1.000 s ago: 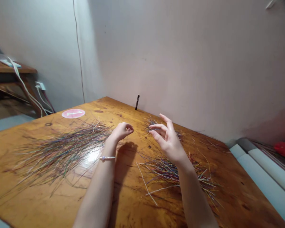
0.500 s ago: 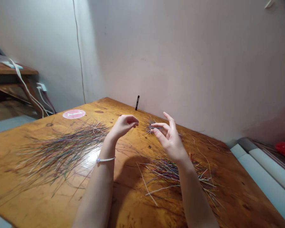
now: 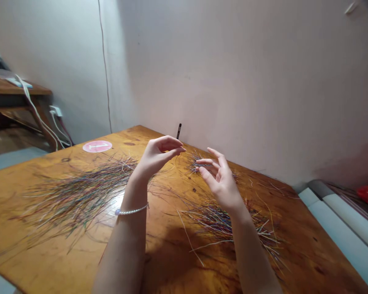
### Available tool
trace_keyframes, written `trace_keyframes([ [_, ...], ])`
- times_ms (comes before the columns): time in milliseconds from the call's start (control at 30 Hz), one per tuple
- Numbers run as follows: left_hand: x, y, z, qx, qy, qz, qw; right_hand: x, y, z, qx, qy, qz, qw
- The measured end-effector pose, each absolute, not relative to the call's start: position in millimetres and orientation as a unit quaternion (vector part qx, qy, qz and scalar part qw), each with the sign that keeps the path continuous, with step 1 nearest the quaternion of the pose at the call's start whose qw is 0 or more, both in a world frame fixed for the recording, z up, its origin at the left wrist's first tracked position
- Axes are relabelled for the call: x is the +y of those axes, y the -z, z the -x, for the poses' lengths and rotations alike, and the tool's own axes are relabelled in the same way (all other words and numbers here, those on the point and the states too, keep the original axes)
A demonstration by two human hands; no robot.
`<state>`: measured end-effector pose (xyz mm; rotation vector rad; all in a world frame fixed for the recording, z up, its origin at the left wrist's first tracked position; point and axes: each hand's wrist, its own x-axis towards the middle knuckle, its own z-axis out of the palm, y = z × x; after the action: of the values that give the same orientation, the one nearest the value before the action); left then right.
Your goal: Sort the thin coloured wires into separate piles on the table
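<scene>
My left hand [image 3: 161, 157], with a beaded bracelet at its wrist, is raised over the middle of the table. Its thumb and fingertips are pinched together on a thin wire [image 3: 177, 159], of which only a faint pale curve shows. Facing it, my right hand [image 3: 219, 179] hovers with fingers spread and nothing visible between them. Below the right wrist lies a bundle of coloured wires [image 3: 214, 218]. A longer, wider spread of wires [image 3: 88, 188] covers the table left of my left arm. Partly behind the right fingers is a small heap of wires [image 3: 194, 164].
The wooden table [image 3: 171, 269] meets the wall. A black marker [image 3: 179, 130] stands near its back edge, and a pink disc marked 1 [image 3: 97, 146] lies at the back left. Loose wires [image 3: 190, 237] are scattered about. White panels [image 3: 340, 220] border the right side.
My left hand has risen slightly, and its thumb has straightened to meet the fingertips. My right hand stays nearly in place, fingers still apart. The wire bundles look unmoved.
</scene>
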<state>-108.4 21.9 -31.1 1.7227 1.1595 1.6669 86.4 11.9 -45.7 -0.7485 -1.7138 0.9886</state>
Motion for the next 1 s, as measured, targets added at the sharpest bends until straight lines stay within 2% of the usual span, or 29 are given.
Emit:
trace_keyframes([
  [333, 6.9, 17.9, 110.2, 0.398, -0.680, -0.559, 0.259, 11.2, 47.6, -81.0, -0.706, -0.398, 0.317, 0.492],
  [567, 2.2, 11.5, 94.7, 0.388, -0.655, -0.573, 0.305, 4.0, 46.4, -70.1, -0.708, -0.436, 0.317, 0.456],
  [767, 4.7, 7.3, 71.1, 0.348, -0.647, -0.573, 0.364, 7.2, 39.6, -68.3, -0.671, -0.499, 0.260, 0.483],
  [1000, 5.3, 7.0, 55.0, 0.329, -0.633, -0.573, 0.403, 11.7, 34.7, -77.4, -0.655, -0.500, 0.246, 0.511],
])
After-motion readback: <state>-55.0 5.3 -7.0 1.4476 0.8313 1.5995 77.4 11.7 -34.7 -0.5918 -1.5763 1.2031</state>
